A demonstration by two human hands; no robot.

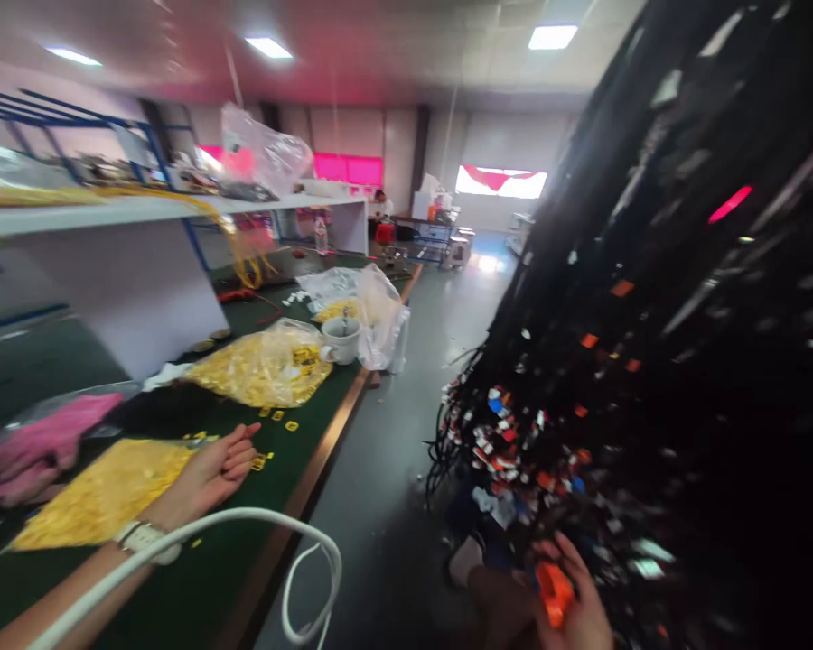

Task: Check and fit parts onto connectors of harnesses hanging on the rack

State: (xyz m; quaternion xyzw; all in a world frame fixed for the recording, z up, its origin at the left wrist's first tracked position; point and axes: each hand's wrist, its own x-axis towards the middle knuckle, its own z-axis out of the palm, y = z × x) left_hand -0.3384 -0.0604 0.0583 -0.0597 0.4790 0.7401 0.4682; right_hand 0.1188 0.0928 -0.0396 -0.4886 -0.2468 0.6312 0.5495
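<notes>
My left hand [225, 465] is over the green table mat, its fingers curled in; whatever they hold, if anything, is hidden. Small yellow plastic pieces [291, 426] lie just past it and to its right. A clear bag of yellow pieces [126, 478] is beneath and left of the wrist, and another bag of yellow pieces [264, 366] sits farther up. Low on the right, my right hand [586, 600] grips an orange plastic piece [554, 593]. It is in front of a large hanging bundle of black cables [583, 361] with white, orange and blue connectors [498, 442], blurred by motion.
A white cable [244, 515] loops across the foreground. Pink gloves [54, 442] lie at left, and a white mug [342, 340] stands near the table's wooden edge [325, 442]. A white shelf [108, 217] rises behind. A person [383, 206] is far back.
</notes>
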